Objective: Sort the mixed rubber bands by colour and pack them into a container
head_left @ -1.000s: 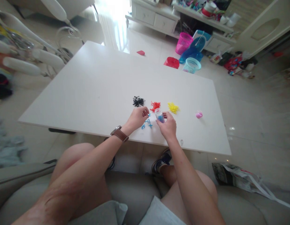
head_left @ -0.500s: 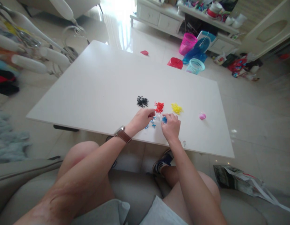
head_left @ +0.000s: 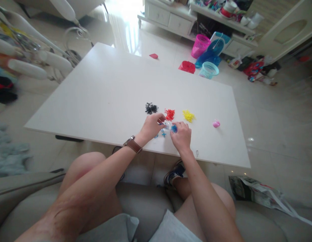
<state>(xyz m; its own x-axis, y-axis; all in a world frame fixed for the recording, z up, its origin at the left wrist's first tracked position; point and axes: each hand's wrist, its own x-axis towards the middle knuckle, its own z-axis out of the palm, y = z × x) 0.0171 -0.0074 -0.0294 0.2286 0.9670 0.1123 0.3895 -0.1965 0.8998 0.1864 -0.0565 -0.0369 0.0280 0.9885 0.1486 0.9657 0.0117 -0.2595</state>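
My right hand is closed around a small see-through plastic bag with a clump of blue bands inside it. From the other side my left hand, a brown-strapped watch on its wrist, reaches to the bag with fingertips pinched together. Blue shows at those fingertips, but what they grip is too small to tell. Several loose blue bands lie on the table just below the hands. Beyond them sit piles of small black bands, red bands and yellow bands.
The white table has a pink ball-like object on its right side and a small clear piece by the near edge. Past the far edge, a red stool-like object, a light-blue basket and a pink basket stand on the floor.
My left fingertips have shifted slightly at the bag, with the right hand keeping its grip. The whole view has moved a little; the piles look unchanged.
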